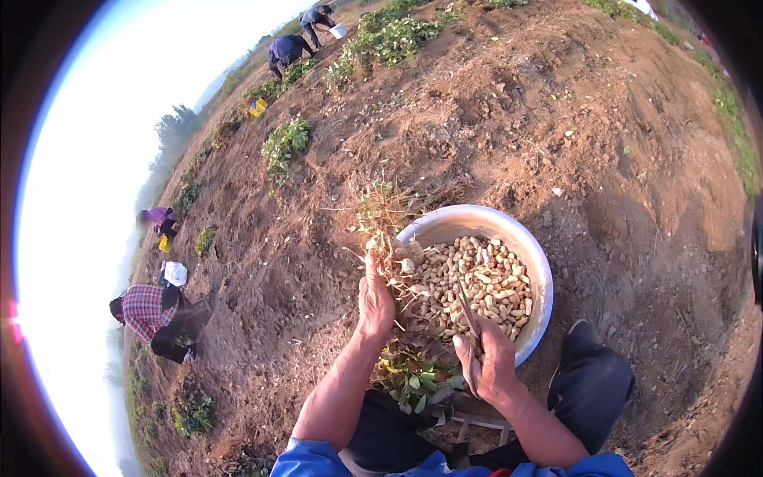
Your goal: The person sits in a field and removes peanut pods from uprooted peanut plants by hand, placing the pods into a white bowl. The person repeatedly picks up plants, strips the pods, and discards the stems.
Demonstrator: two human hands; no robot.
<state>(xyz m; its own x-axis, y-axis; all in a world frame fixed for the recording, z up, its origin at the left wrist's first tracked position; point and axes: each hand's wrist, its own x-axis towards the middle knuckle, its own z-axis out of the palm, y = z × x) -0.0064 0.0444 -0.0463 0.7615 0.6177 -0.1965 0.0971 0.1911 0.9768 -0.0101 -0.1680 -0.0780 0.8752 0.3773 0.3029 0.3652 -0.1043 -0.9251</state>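
My left hand point(375, 304) is closed round a bunch of peanut plants point(383, 250), whose dry roots and pods hang over the left rim of a white basin point(542, 266). The leafy end of the bunch point(417, 381) shows below, next to my left forearm. A pile of peanuts point(489, 278) fills much of the basin. Over the pile's near side, my right hand point(494, 362) grips what looks like a pair of dark metal scissors point(469, 318), blades pointing up and away. Whether the blades are apart is hard to make out.
Below my arms, part of a light stool frame point(481, 421) stands between my dark-trousered legs. Brown, lumpy soil point(509, 119) surrounds the basin. Green plants point(286, 143) grow in patches on the left. Several people bend over the field; the nearest wears a checked shirt point(147, 310).
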